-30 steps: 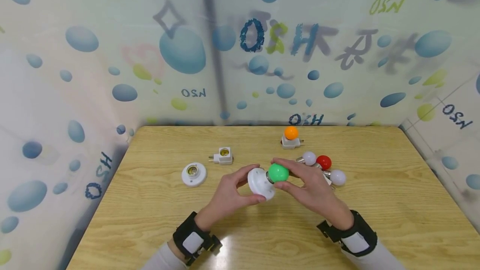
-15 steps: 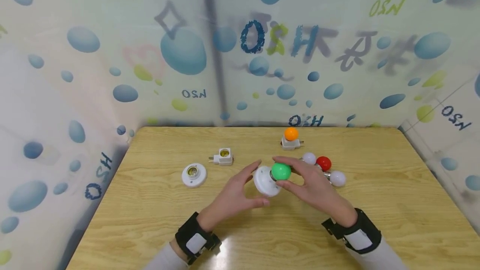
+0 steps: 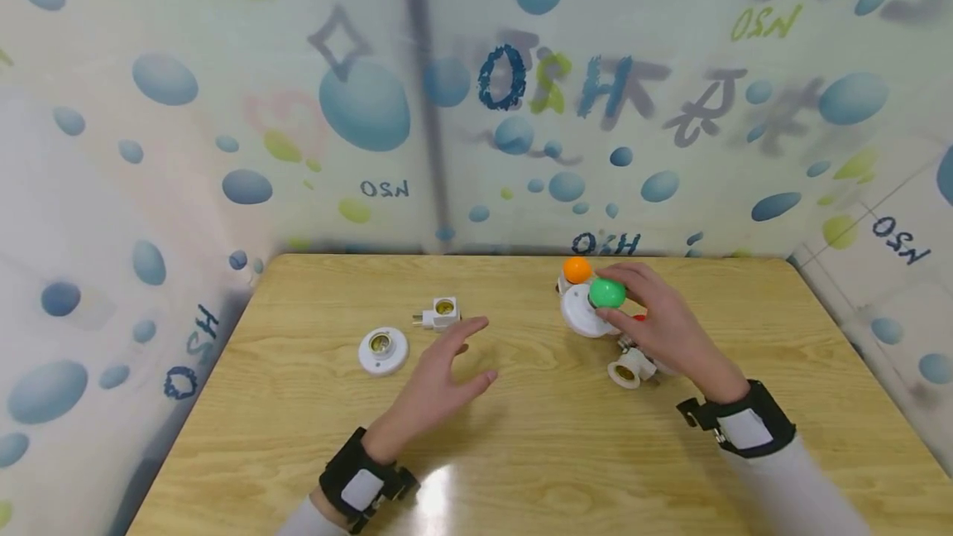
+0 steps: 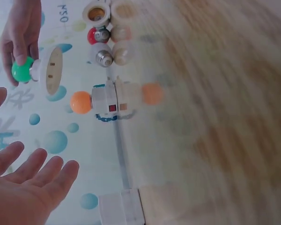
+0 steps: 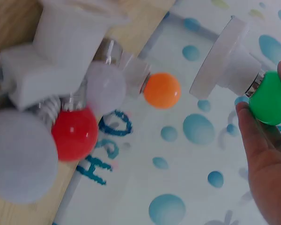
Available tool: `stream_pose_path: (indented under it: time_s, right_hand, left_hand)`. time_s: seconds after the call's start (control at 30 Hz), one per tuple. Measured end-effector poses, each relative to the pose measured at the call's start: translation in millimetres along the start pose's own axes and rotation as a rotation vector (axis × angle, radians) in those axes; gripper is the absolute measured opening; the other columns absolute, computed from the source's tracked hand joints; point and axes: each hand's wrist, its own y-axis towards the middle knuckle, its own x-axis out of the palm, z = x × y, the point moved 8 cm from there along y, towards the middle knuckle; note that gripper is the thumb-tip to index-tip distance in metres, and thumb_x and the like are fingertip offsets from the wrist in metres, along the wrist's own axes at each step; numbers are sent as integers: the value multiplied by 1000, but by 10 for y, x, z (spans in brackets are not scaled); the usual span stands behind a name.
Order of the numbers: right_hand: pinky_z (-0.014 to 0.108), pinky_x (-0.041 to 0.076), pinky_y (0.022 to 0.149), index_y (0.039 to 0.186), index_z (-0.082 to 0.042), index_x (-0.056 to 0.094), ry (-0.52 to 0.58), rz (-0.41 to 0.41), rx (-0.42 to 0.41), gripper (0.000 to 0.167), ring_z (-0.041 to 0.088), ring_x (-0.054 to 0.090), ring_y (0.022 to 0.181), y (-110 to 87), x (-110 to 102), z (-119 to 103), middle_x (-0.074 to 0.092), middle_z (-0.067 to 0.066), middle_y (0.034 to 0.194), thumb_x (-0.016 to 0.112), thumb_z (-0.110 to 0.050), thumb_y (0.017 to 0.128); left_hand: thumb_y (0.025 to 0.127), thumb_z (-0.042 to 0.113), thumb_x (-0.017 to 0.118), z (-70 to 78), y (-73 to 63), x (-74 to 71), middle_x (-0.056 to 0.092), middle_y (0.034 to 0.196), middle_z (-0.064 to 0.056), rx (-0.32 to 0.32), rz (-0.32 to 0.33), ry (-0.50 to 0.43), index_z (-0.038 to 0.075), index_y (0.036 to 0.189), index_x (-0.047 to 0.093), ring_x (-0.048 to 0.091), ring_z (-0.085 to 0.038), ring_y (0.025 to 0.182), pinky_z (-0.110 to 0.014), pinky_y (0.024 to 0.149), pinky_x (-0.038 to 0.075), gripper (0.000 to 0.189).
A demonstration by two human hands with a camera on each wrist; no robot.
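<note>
My right hand (image 3: 658, 321) pinches a green light bulb (image 3: 607, 294) between thumb and fingers. The bulb sits in a round white lamp holder (image 3: 583, 313), which hangs from it above the table; its flat base shows in the left wrist view. Just behind it stands an orange bulb (image 3: 577, 270) in a white plug-in socket (image 4: 103, 99). My left hand (image 3: 432, 379) is held over the table, fingers spread and nothing in them. A white plug-in socket (image 3: 445, 313) and a second round lamp holder (image 3: 383, 351) lie nearest to it.
Under the right hand lie a red bulb (image 5: 75, 135), two white bulbs, one large in the right wrist view (image 5: 23, 154), and a white plug adapter socket (image 3: 631, 367). A patterned wall (image 3: 476, 106) rises behind the table's back edge.
My left hand has let go of the lamp holder and drawn back to the left. The right hand has carried the green bulb and holder rightward and toward the back.
</note>
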Motion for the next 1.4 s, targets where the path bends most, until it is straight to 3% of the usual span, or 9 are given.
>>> stream_pose_path:
  time_s: [0.23,0.53,0.9,1.4]
  right_hand:
    - [62,51,95,140,1,57,-71,13,34,54,41,58,118,139,-169,237,56,23,137,78,-2,91]
    - [65,41,106,140,4,56,-134,7,98,50,47,50,128,242,-258,588,53,28,141,75,-4,94]
    - [67,36,110,147,6,48,-179,-106,277,53,51,43,135,239,-149,1040,45,32,148,68,-6,99]
    - [65,39,108,145,8,50,-185,-179,313,50,52,46,132,228,2,1303,47,34,146,67,-7,100]
  left_hand:
    - [92,13,77,-5,-32,-120,54,149,-13,-2,40,-7,5,148,52,52,-35,134,-50,106,48,61]
    - [92,13,77,-76,-69,-158,55,147,-13,9,50,31,2,144,56,55,-33,131,-50,104,50,57]
    - [92,11,76,-94,-124,-175,61,141,-12,2,60,29,4,139,60,58,-32,128,-48,103,51,50]
    - [93,10,75,-100,-177,-195,60,142,-10,-10,66,18,6,140,60,57,-31,129,-49,103,51,49]
